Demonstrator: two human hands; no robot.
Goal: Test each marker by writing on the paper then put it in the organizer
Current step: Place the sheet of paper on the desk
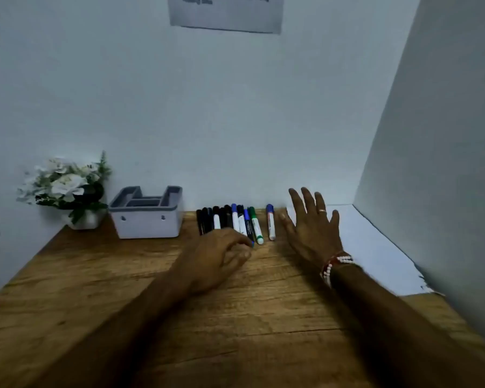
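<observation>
The organizer (146, 217) sits left of the fingers. The markers (230, 219) lie in a row, long axes pointing away, their near ends at the curled fingers of the left hand (221, 257) (pinching 1? I cannot tell). The right hand (311, 231), fingers spread, is further right, at the edge of the paper (375, 247).

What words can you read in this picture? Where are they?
Paper notice on the wall: two lines of dark print, cut off and too blurred to read.
Markers: tiny print on some barrels, too small to read.
Organizer: no writing visible.
</observation>
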